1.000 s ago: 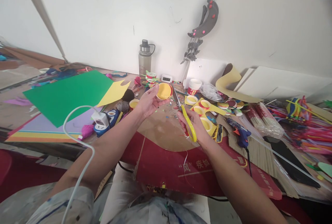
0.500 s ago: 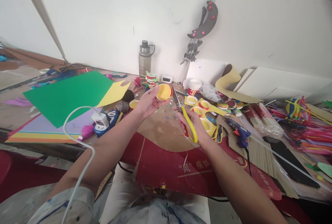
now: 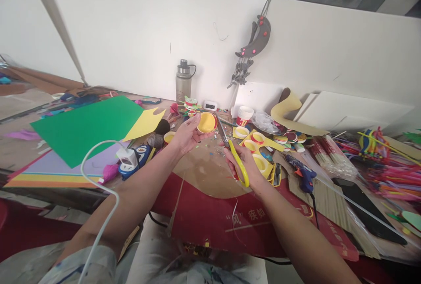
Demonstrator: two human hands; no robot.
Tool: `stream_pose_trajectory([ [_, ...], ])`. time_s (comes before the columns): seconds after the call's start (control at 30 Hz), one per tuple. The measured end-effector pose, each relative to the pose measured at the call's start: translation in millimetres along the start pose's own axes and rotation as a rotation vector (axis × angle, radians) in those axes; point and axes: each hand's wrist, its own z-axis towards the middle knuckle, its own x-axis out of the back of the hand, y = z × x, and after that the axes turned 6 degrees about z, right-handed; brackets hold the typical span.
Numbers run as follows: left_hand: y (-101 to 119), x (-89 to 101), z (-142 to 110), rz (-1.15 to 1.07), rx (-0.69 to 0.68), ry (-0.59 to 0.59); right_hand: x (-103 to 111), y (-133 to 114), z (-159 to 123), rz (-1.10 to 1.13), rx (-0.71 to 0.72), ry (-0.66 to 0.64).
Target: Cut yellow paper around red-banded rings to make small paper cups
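My left hand (image 3: 189, 134) grips a short paper cup piece (image 3: 207, 122) with a yellow inside and a red outer edge, its opening turned toward me. In my right hand (image 3: 241, 161) are scissors with yellow handles (image 3: 237, 161), their dark blades (image 3: 220, 126) pointing up and away beside the cup piece's right edge. Whether the blades touch that edge I cannot tell. Right of my right hand lie yellow sheets bearing several cup rings (image 3: 258, 137). A yellow utility knife (image 3: 276, 174) is close to my right wrist.
Green card (image 3: 88, 126) and coloured sheets lie left, near a power strip (image 3: 140, 157) with a white cable crossing my left arm. A bottle (image 3: 183, 82) and stacked paper cups (image 3: 245, 115) stand at the back. A glue gun (image 3: 304, 174) and phone (image 3: 368, 209) lie right.
The camera view has tilted up slightly, so the table things sit lower in the picture. Both hands keep nearly the same pose, with the cup piece and scissors still held.
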Motion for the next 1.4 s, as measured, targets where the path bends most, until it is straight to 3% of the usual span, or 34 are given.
stream_pose_trajectory([
  [0.43,0.2,1.7,1.3,0.0,-0.001,-0.003,-4.4,-0.7,-0.6,0.011,-0.056,0.04],
  [0.6,-4.1,1.2,3.1,-0.018,-0.035,0.008,-2.7,3.8,1.7,-0.023,0.02,0.045],
  [0.87,-11.0,0.2,1.9,-0.074,0.032,0.077,2.4,4.9,3.5,-0.046,0.06,0.017],
  [1.4,-20.3,-0.8,0.0,-0.042,-0.014,0.0,-3.2,2.6,2.2,0.027,0.038,0.054],
])
